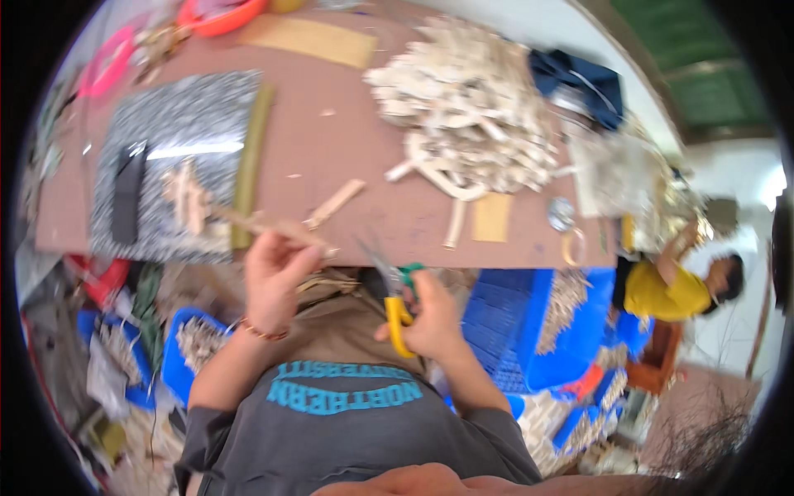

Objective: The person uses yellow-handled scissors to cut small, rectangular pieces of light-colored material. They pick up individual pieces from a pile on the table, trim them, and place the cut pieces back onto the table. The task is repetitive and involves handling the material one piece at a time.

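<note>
Blur softens the scissors (392, 283) and held strip (238, 218).

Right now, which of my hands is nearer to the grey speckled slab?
Left. Your left hand is just off the near right corner of the slab; your right hand, holding scissors, is farther to the right.

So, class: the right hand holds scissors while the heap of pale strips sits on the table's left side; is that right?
Not quite: the head view shows the heap of pale strips on the right side of the table; the right hand does hold scissors.
</note>
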A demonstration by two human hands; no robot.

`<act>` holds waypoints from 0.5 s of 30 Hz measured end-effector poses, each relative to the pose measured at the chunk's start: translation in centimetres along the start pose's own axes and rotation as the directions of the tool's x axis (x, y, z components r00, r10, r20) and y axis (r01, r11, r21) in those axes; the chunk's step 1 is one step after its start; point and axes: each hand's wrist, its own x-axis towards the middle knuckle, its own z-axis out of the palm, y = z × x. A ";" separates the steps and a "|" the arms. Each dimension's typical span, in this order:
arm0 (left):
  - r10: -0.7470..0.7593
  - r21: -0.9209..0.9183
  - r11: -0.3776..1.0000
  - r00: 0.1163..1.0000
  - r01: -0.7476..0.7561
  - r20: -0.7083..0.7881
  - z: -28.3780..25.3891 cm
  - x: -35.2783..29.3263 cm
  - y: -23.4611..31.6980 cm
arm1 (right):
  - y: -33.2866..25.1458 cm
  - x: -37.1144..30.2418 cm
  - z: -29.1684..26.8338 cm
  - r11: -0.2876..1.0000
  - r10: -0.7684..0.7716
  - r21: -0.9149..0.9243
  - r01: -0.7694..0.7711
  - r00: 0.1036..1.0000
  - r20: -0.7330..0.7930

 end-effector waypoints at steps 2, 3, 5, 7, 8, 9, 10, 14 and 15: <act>0.008 -0.029 1.000 0.999 -0.006 0.037 -0.3 -0.1 0.0 | -0.2 -0.2 0.1 0.991 -0.064 -0.119 0.061 0.998 -0.019; 0.019 -0.045 0.999 0.999 -0.018 0.042 -0.4 -0.2 -0.1 | -0.2 -0.3 0.3 0.986 -0.096 -0.144 0.088 0.994 -0.048; 0.058 -0.058 0.997 0.996 -0.054 0.074 -0.4 -0.4 0.1 | -0.4 -0.2 0.6 0.983 -0.107 -0.156 0.098 0.993 -0.049; 0.067 -0.057 0.996 0.995 -0.063 0.079 -0.6 -0.5 0.2 | -0.3 0.0 0.6 0.970 -0.141 -0.207 0.130 0.989 -0.039; 0.070 -0.054 0.996 0.994 -0.065 0.086 -0.7 -0.6 0.3 | -0.4 0.1 0.8 0.966 -0.155 -0.216 0.143 0.987 -0.042; 0.065 -0.048 0.997 0.995 -0.062 0.081 -0.6 -0.7 0.3 | -0.4 0.3 0.7 0.962 -0.166 -0.227 0.153 0.985 -0.038; 0.060 -0.041 0.998 0.995 -0.057 0.077 -0.5 -0.8 0.4 | -0.5 0.5 0.7 0.958 -0.175 -0.237 0.161 0.984 -0.036; 0.042 -0.046 0.998 0.994 -0.038 0.103 -0.7 -0.9 0.1 | -0.5 0.7 0.7 0.951 -0.178 -0.258 0.169 0.984 -0.009; 0.024 -0.052 0.998 0.992 -0.018 0.122 -0.7 -0.9 0.1 | -0.5 0.7 0.6 0.950 -0.184 -0.258 0.176 0.983 -0.007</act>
